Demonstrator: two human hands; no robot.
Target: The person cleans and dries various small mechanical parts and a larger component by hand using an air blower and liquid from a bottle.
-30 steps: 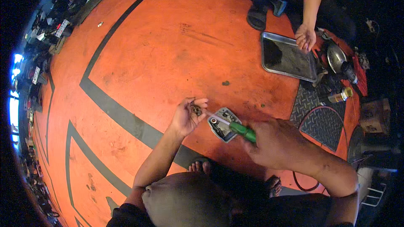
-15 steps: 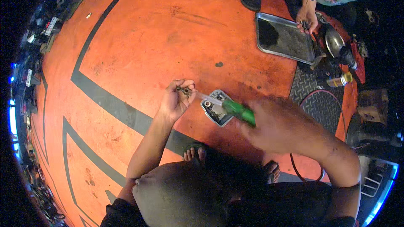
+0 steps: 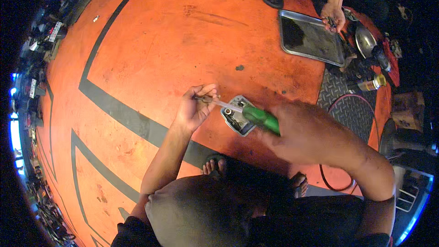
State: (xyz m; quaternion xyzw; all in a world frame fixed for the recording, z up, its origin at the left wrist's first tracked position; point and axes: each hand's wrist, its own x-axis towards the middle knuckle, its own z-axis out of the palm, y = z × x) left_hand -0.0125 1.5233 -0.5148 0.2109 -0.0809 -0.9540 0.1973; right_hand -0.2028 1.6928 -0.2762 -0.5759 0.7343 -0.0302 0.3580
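Note:
My left hand (image 3: pixel 194 113) is raised palm up over the orange floor, fingers curled round a small dark metal part (image 3: pixel 204 99). In my right hand (image 3: pixel 299 132), blurred by motion, is a screwdriver (image 3: pixel 260 119) with a green handle and a pale shaft. The shaft points left, its tip at or close to the metal part; exact contact cannot be made out. Below the shaft lies a small grey metal tray-like housing (image 3: pixel 244 131) with several small metal pieces inside, partly covered by the tool.
A co-worker's hand (image 3: pixel 334 17) holds small dark parts at the edge of a shallow metal tray (image 3: pixel 292 51). A yellow-capped can (image 3: pixel 372 83), a dark treaded mat (image 3: pixel 350 119) and a red hose (image 3: pixel 322 174) lie at right. My bare feet (image 3: pixel 214 166) are close below.
The screwdriver and my right hand have shifted slightly, with the tip nearer the part in my left hand. The co-worker's clear bag has moved up.

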